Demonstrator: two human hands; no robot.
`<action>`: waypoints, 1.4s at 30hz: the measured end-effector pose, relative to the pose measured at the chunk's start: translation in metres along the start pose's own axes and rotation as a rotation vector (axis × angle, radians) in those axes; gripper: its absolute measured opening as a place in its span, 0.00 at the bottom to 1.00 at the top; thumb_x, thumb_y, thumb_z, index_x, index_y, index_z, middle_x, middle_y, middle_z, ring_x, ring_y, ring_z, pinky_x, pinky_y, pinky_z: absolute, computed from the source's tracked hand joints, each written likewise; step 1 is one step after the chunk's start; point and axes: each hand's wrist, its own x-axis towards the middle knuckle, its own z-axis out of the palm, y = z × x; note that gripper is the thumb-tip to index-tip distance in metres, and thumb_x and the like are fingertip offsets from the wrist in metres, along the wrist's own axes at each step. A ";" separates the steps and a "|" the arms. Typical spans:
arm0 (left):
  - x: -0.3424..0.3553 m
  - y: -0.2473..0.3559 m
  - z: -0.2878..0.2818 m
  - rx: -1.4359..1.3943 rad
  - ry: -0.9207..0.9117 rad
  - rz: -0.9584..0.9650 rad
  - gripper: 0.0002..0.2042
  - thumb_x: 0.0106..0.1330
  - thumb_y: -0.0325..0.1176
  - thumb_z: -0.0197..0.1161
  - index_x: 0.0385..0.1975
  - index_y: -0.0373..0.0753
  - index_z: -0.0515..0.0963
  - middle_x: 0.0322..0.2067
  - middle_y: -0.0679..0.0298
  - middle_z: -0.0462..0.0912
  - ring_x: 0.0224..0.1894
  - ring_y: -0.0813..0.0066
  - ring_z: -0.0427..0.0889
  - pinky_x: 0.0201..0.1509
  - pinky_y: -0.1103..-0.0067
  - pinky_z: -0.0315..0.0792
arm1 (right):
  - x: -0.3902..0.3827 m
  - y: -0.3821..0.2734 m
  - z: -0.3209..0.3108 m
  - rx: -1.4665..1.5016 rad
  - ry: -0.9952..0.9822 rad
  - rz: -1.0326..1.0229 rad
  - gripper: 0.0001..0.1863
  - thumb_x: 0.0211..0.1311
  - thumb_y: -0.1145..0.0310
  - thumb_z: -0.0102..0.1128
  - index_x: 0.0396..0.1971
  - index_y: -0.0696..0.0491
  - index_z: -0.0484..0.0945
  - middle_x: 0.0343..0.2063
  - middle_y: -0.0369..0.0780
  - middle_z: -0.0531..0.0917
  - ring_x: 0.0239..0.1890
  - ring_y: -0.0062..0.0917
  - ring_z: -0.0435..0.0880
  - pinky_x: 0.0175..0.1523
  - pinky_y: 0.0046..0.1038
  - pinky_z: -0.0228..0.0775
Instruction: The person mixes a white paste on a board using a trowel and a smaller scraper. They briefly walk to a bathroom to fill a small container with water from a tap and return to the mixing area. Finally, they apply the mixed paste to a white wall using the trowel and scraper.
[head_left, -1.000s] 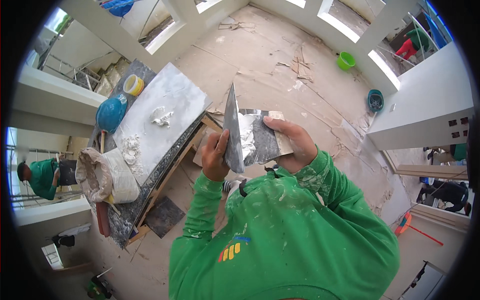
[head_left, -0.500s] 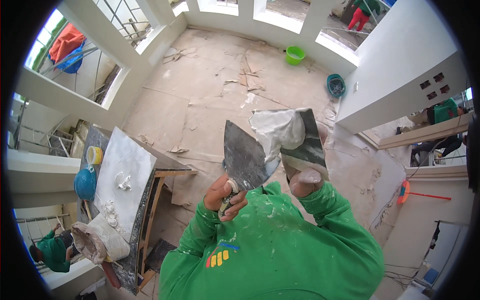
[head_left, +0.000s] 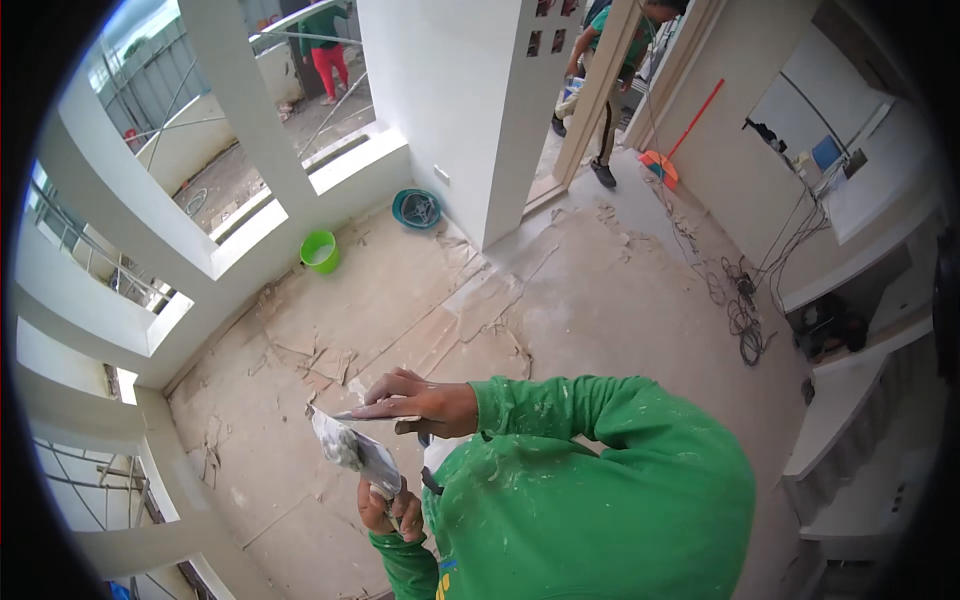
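Note:
In my left hand (head_left: 388, 512), at the lower middle, the fingers are wrapped round the handle of a wide putty knife (head_left: 380, 466). A lump of wet white plaster (head_left: 337, 441) sits on its blade. My right hand (head_left: 432, 402) lies just above it, gripping a thin flat plate (head_left: 408, 425) that shows mostly edge-on. The front edge of the plate is close to the top of the blade; I cannot tell whether they touch. Green sleeves spotted with white cover both my arms.
A green bucket (head_left: 320, 252) and a teal hard hat (head_left: 416, 209) rest by the wall. Someone (head_left: 625, 60) stands in the doorway near an orange broom (head_left: 658, 168). Cables (head_left: 745, 320) lie at right; torn paper sheeting (head_left: 330, 365) is on the floor.
My view has swung right, and the worktable has left the picture. The plate has tipped from face-up to nearly edge-on. Plaster now sits on the putty knife's blade.

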 end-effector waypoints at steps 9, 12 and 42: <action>0.106 0.159 -0.005 0.702 -0.047 -0.220 0.19 0.71 0.38 0.53 0.53 0.34 0.62 0.25 0.62 0.72 0.16 0.80 0.70 0.16 0.82 0.67 | 0.100 0.129 -0.036 1.831 0.447 0.526 0.17 0.69 0.58 0.48 0.45 0.57 0.68 0.27 0.34 0.67 0.26 0.17 0.69 0.25 0.20 0.65; 0.124 0.199 -0.020 0.744 -0.089 -0.269 0.15 0.73 0.37 0.50 0.51 0.35 0.62 0.23 0.66 0.71 0.15 0.84 0.69 0.17 0.84 0.66 | 0.166 0.180 0.006 2.202 -0.051 0.462 0.17 0.70 0.54 0.44 0.42 0.53 0.71 0.32 0.35 0.68 0.24 0.18 0.69 0.21 0.19 0.61; 0.145 0.623 -0.143 1.706 1.092 0.813 0.26 0.55 0.21 0.61 0.57 0.38 0.69 0.26 0.59 0.71 0.24 0.66 0.71 0.26 0.78 0.67 | 0.649 0.348 0.219 1.438 -0.154 1.216 0.18 0.71 0.60 0.49 0.50 0.58 0.70 0.43 0.40 0.81 0.43 0.26 0.83 0.51 0.33 0.77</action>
